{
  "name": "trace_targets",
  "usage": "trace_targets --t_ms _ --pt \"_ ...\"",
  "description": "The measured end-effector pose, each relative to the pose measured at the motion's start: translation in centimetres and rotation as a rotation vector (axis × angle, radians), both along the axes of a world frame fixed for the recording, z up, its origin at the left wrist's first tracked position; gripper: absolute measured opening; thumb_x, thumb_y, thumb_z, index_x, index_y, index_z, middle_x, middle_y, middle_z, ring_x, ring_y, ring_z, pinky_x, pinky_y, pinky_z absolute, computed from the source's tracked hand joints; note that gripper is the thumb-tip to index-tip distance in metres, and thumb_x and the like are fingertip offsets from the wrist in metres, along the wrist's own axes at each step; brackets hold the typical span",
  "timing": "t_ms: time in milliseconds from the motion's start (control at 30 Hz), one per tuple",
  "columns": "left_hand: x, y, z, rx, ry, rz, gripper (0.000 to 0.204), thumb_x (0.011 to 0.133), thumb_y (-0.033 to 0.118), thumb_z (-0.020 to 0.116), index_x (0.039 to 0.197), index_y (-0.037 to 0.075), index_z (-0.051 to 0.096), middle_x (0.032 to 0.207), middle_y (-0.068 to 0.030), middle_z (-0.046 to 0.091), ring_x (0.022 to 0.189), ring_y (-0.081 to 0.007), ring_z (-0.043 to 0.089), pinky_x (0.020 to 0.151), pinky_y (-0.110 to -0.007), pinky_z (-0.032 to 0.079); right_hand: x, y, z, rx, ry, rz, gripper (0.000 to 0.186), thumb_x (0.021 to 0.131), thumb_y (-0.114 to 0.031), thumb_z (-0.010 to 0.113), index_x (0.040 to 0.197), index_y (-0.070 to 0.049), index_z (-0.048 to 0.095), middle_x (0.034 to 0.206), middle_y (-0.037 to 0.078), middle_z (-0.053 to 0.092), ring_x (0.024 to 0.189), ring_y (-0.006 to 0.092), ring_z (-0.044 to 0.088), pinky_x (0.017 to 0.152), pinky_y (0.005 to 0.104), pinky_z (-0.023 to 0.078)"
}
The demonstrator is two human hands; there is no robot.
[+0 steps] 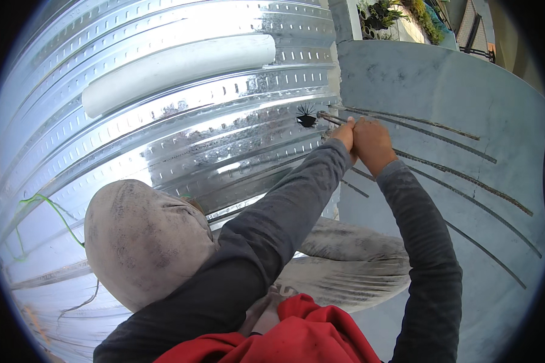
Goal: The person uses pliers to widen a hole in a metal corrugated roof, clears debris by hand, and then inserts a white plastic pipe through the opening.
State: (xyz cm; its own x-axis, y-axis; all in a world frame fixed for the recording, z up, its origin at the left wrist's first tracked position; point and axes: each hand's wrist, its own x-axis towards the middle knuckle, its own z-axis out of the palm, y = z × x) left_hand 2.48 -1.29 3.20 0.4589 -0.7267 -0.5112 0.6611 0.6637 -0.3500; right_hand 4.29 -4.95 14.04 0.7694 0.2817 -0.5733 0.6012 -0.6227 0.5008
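Rusty rod (329,117) at the ribbed metal sheet's (224,136) edge looks stiff and rough; our left hand (345,136) and right hand (373,144) clench its near end, where we'd expect good leverage

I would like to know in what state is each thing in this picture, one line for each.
Left hand: closed on the dark tool
Right hand: closed, close beside the left
Dark tool: gripped, partly hidden
Metal bars: bare, spread apart
Ribbed metal sheet: shiny
White tube: lying on the sheet
Green cord: loose, curved
Trousers: dusty, smudged
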Motion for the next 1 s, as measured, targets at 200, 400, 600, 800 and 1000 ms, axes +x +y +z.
trace_targets --t_ms 200,400,600,800,1000 --pt "0.3 -2.0 -3.1 0.338 -0.033 -0.141 0.042 0.104 0.04 0.051 0.125 0.004 0.056 0.119 -0.0137 0.066 0.106 -0.0268 0.067 0.089 -0.043 0.055 0.2 -1.0 -2.0 0.148 0.127 -0.37 0.043 0.087 -0.011 0.061 0.126 0.008 0.054 0.093 0.019 0.071 0.095 0.0344 0.068 0.08 0.0447 0.055" --pt "-1.7 -2.7 -4.1 0.045 0.193 0.029 0.042 0.106 0.04 0.047 0.131 0.007 0.055 0.127 -0.0144 0.064 0.111 -0.0267 0.065 0.094 -0.043 0.053 -2.5 -4.8 -6.8 0.12 -0.023 -0.237 0.055 0.092 -0.015 0.058 0.142 0.006 0.047 0.122 0.032 0.063 0.126 0.0453 0.054 0.111 0.0559 0.037" --pt "-2.2 -2.6 -6.2 -0.003 0.11 0.091 0.047 0.107 0.043 0.04 0.137 0.01 0.052 0.135 -0.0133 0.061 0.117 -0.0281 0.061 0.104 -0.044 0.047 -2.3 -4.7 -8.2 0.184 -0.067 -0.106 0.056 0.093 -0.018 0.058 0.145 0.001 0.047 0.135 0.034 0.054 0.134 0.0492 0.044 0.118 0.0589 0.026" --pt "-3.0 -1.6 -3.7 -0.055 0.164 0.165 0.046 0.107 0.043 0.039 0.137 0.011 0.054 0.136 -0.0132 0.06 0.12 -0.0293 0.06 0.105 -0.046 0.046 -3.1 -5.3 -8.4 0.245 0.01 -0.25 0.055 0.093 -0.018 0.06 0.144 0.002 0.048 0.133 0.031 0.057 0.133 0.048 0.045 0.118 0.0628 0.021" --pt "-2.5 -0.6 -5.4 -0.089 0.177 0.223 0.047 0.106 0.045 0.041 0.134 0.009 0.055 0.133 -0.0137 0.062 0.119 -0.0309 0.06 0.105 -0.047 0.046 -2.0 -0.2 -6.5 0.205 -0.014 -0.324 0.04 0.097 -0.019 0.053 0.132 0.002 0.056 0.135 0.034 0.049 0.129 0.061 0.043 0.099 0.0569 0.049"
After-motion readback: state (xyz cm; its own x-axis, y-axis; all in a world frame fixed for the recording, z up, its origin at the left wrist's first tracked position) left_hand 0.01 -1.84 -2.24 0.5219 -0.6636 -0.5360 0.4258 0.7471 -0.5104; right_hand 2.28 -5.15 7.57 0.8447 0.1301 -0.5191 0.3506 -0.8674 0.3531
